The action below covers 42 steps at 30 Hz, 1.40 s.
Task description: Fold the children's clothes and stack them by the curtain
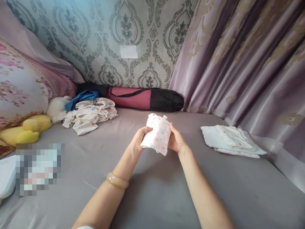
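Between my two hands is a folded white cloth (157, 133) with a small pale print and a little tag at its top edge; it looks like a baby garment, though its kind is not certain. My left hand (141, 137) grips its left side, thumb on the front face. On the right edge, my right hand (176, 140) closes with the thumb up along the side and the other fingers partly hidden behind. The cloth is held up over the grey bed sheet (152, 190). A pale bangle (117, 180) circles my left forearm.
A crumpled pile of light clothes (92, 113) with a blue cloth (82, 98) lies back left. Folded clothes (232, 140) are stacked at right near the curtain (228, 63). A red-and-black long bag (135, 98) lies along the wall. Yellow plush toy (28, 128) sits left.
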Each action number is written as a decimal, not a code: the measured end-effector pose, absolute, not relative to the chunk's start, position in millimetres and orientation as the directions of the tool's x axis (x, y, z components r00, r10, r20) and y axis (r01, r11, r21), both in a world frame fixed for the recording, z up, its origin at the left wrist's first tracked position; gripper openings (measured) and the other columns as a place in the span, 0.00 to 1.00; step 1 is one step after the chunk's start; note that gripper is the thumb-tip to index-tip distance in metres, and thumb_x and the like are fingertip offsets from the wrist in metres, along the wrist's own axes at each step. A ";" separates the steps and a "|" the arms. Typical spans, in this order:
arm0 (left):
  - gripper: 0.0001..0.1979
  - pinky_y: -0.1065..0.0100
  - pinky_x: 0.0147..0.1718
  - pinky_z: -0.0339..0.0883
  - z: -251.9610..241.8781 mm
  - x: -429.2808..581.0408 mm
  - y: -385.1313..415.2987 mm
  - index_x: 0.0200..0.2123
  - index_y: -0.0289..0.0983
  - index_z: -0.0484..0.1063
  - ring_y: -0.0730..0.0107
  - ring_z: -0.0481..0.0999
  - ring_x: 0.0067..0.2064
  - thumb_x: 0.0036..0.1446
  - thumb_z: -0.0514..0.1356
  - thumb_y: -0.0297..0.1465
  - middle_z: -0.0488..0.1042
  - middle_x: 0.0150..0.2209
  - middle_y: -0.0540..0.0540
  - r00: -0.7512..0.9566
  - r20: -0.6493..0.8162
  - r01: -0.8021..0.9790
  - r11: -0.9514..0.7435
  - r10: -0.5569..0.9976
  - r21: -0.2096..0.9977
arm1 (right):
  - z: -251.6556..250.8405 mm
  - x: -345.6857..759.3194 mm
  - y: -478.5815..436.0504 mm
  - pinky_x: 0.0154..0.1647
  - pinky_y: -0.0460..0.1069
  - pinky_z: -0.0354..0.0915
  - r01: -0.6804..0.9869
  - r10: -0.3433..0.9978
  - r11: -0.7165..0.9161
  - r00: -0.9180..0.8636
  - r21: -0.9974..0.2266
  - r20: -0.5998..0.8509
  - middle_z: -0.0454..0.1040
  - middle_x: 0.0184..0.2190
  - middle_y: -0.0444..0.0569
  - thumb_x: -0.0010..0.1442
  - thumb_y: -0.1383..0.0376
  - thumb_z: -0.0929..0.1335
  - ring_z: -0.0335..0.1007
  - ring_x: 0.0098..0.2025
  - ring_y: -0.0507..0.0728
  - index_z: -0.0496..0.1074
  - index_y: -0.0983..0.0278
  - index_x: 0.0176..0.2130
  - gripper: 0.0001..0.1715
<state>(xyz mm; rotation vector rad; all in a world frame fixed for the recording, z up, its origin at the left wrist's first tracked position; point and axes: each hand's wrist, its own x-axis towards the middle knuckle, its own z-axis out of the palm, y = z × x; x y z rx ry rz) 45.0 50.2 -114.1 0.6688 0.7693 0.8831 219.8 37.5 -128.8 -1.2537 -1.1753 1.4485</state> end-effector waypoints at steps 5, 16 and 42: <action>0.20 0.59 0.40 0.75 -135.1 45.0 57.0 0.44 0.29 0.69 0.57 0.80 0.37 0.44 0.56 0.25 0.78 0.33 0.39 0.393 -0.407 -0.444 0.558 0.825 0.701 | -136.7 220.8 38.8 0.48 0.56 0.69 -0.163 0.962 -0.257 -0.138 -0.952 -0.236 0.78 0.45 0.57 0.63 0.54 0.60 0.75 0.48 0.63 0.69 0.66 0.54 0.26; 0.21 0.58 0.44 0.71 -172.5 43.8 63.9 0.46 0.32 0.69 0.55 0.77 0.45 0.46 0.61 0.30 0.76 0.42 0.37 0.026 -0.196 0.167 0.189 0.980 0.968 | -154.3 224.0 41.8 0.48 0.55 0.69 0.279 0.959 -0.272 0.157 -0.921 -0.235 0.78 0.42 0.55 0.52 0.66 0.69 0.75 0.46 0.62 0.72 0.66 0.44 0.17; 0.30 0.52 0.66 0.42 -188.3 51.0 50.5 0.68 0.31 0.48 0.55 0.45 0.70 0.67 0.40 0.38 0.44 0.70 0.39 0.335 0.016 0.902 -0.326 0.942 0.282 | -181.5 186.9 28.1 0.70 0.59 0.32 0.963 0.980 0.175 -0.150 -0.207 0.133 0.47 0.70 0.56 0.66 0.64 0.52 0.39 0.71 0.59 0.51 0.75 0.67 0.35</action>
